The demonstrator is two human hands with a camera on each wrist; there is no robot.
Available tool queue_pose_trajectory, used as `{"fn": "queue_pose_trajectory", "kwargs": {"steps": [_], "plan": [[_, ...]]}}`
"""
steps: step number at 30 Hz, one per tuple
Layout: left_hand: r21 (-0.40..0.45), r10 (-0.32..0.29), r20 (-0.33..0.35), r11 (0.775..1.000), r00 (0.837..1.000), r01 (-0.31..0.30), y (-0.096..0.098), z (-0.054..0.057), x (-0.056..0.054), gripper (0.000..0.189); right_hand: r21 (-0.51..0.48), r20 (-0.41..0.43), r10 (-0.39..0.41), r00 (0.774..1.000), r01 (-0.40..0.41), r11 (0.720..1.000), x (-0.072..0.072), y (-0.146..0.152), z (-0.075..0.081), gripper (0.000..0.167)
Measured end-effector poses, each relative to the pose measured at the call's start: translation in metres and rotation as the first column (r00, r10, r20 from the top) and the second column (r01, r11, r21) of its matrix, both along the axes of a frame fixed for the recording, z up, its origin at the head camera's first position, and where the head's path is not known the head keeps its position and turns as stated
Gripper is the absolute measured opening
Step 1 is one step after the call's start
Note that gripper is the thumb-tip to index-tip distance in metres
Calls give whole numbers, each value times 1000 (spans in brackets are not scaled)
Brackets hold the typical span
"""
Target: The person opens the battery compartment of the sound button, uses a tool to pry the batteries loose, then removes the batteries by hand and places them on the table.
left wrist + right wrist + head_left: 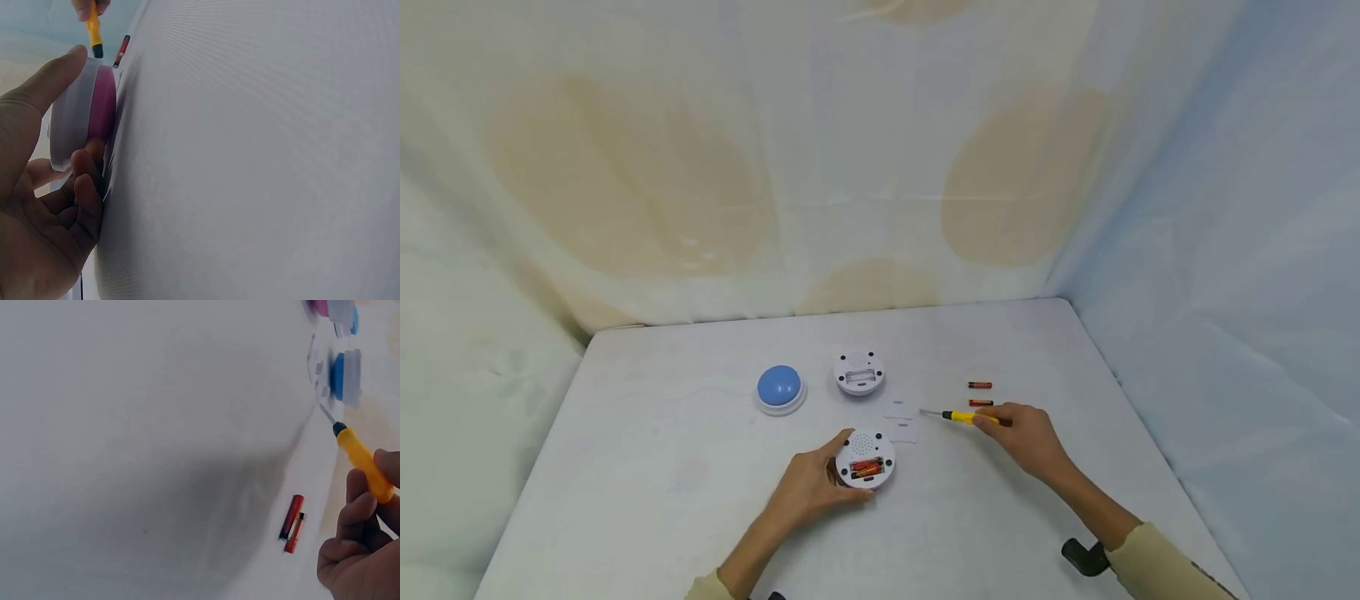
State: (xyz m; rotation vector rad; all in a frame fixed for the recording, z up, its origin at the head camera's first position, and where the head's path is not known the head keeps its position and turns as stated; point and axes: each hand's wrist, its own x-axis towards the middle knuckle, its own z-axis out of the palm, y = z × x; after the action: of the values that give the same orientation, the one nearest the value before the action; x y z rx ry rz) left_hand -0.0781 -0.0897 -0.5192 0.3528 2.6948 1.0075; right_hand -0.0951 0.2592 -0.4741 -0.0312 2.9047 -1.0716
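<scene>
My left hand (811, 485) grips a round push-button device (861, 447) by its rim, its white underside facing up. Red batteries (867, 468) lie in its uncovered compartment, and its pink dome (104, 103) faces the table in the left wrist view. Between thumb and fingers, my right hand (1028, 435) holds a yellow-handled screwdriver (961, 417), the shaft pointing left. The screwdriver's tip is close to two thin white battery covers, a nearer one (905, 432) and a farther one (898, 409), on the table.
Behind the held device, a second device (859, 367) lies upside down with a bare battery compartment. A blue-domed button (779, 386) stands upright to the left. Two loose red batteries (980, 385) lie beyond the right hand. Hanging cloth (880, 167) borders the white table (647, 450).
</scene>
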Motion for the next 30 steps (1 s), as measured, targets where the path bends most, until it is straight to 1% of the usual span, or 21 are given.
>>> {"fn": "queue_pose_trajectory", "kwargs": {"steps": [5,9,13,18,23,30], "plan": [[-1,4,-13,1000,1000,-4,0,-1,0,103,57,41,-31,999,29,998,6,-5,-10,30],[0,0,-17,1000,1000,0,0,-1,0,103,126,53,-28,998,21,992,9,-5,-21,21],[0,-2,-25,1000,1000,2,0,-1,0,104,145,97,-28,995,14,989,10,-8,-28,18],[-10,2,-9,1000,1000,-2,1,0,0,104,153,131,-40,991,20,988,12,-13,-30,20],[-12,5,2,1000,1000,-5,2,1,0,103,169,116,-41,992,21,985,13,-15,-32,22],[-12,0,-1,1000,1000,0,2,0,-2,103,169,132,-35,991,12,985,11,-14,-32,22]]}}
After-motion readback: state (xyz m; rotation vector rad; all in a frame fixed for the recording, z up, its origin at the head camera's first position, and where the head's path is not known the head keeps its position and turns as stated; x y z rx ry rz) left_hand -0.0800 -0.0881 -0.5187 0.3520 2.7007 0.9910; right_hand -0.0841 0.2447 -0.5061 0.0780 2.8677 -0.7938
